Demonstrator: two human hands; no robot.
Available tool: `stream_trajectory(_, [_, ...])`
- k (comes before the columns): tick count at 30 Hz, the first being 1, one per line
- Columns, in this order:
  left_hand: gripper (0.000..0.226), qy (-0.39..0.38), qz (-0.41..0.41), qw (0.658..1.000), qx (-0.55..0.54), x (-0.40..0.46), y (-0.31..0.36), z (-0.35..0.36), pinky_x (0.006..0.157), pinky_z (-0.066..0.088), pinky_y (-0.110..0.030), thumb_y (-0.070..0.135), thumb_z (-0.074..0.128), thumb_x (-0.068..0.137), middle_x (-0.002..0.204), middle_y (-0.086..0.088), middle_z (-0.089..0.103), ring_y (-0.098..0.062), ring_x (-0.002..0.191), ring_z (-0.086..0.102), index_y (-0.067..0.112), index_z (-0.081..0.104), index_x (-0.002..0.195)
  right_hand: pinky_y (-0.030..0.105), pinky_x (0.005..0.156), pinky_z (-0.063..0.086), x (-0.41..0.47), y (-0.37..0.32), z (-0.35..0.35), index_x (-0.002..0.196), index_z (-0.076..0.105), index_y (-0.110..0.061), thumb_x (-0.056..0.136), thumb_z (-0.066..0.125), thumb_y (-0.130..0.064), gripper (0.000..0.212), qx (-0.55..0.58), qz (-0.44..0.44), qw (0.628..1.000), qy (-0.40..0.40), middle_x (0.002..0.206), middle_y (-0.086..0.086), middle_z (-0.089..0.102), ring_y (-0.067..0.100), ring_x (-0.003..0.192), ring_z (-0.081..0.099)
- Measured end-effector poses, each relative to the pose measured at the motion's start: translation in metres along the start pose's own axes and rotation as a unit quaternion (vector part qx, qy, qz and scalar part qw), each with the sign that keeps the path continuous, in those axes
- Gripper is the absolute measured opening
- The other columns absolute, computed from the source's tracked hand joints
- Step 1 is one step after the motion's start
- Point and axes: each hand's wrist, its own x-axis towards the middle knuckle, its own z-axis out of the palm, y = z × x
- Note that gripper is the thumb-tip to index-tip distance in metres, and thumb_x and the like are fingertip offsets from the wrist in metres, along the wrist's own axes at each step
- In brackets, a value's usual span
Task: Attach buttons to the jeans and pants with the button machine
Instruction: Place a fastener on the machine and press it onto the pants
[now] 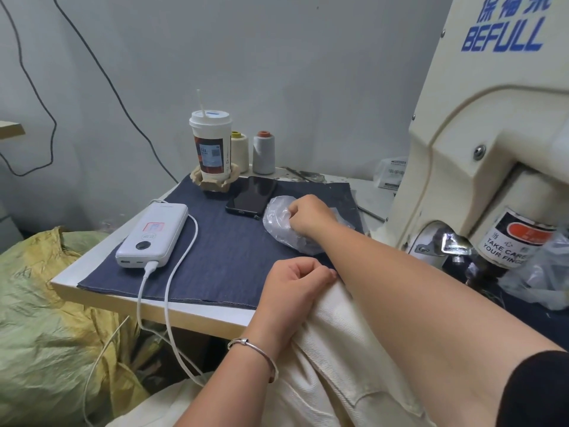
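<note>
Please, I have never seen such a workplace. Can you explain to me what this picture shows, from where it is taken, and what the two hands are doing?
The picture comes from a camera worn on the person's head, looking down at the hands. The big cream machine on the right attaches buttons. The left hand grips cream pants at the table edge. The right hand reaches into a clear plastic bag; I cannot see its contents. On the blue cloth lie a white power bank, a black phone and a drink cup.
</note>
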Motion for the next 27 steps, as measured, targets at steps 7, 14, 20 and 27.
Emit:
stream_trajectory(7, [0.039, 0.006, 0.001, 1.0, 0.003, 0.001, 0.001, 0.0, 0.055, 0.028, -0.025, 0.021, 0.067, 0.078, 0.058, -0.001, 0.032, -0.014, 0.061, 0.031, 0.02, 0.039, 0.05, 0.03, 0.073, 0.04, -0.004, -0.008, -0.004, 0.062, 0.042, -0.018, 0.087, 0.05, -0.008, 0.029, -0.04, -0.013, 0.997, -0.071, 0.095, 0.007, 0.047, 0.024, 0.085, 0.046])
stream_trajectory(14, [0.037, 0.001, -0.004, 1.0, 0.01, 0.001, -0.001, 0.001, 0.067, 0.03, -0.034, 0.023, 0.066, 0.077, 0.06, -0.003, 0.038, -0.018, 0.069, 0.038, 0.024, 0.046, 0.046, 0.026, 0.056, 0.032, -0.01, -0.007, 0.002, 0.069, 0.051, -0.016, 0.086, 0.049, -0.005, 0.02, -0.037, -0.023, 0.999, -0.019, 0.079, 0.002, 0.041, 0.026, 0.082, 0.038])
stream_trajectory(20, [0.043, -0.002, 0.004, 1.0, 0.028, 0.001, -0.003, 0.0, 0.054, 0.029, -0.022, 0.018, 0.067, 0.083, 0.054, 0.007, 0.038, -0.009, 0.057, 0.032, 0.025, 0.047, 0.046, 0.029, 0.067, 0.036, -0.011, -0.007, 0.006, 0.058, 0.045, -0.017, 0.082, 0.053, 0.0, 0.03, -0.014, -0.01, 1.0, -0.005, 0.089, 0.004, 0.046, 0.026, 0.081, 0.041])
stream_trajectory(27, [0.039, 0.011, 0.0, 1.0, 0.02, 0.002, -0.001, 0.002, 0.062, 0.025, -0.033, 0.025, 0.067, 0.075, 0.062, -0.004, 0.032, -0.018, 0.066, 0.031, 0.023, 0.039, 0.049, 0.025, 0.06, 0.037, -0.009, -0.005, 0.001, 0.062, 0.049, -0.014, 0.083, 0.055, -0.001, 0.026, -0.041, -0.026, 0.999, -0.024, 0.073, 0.002, 0.049, 0.024, 0.075, 0.044])
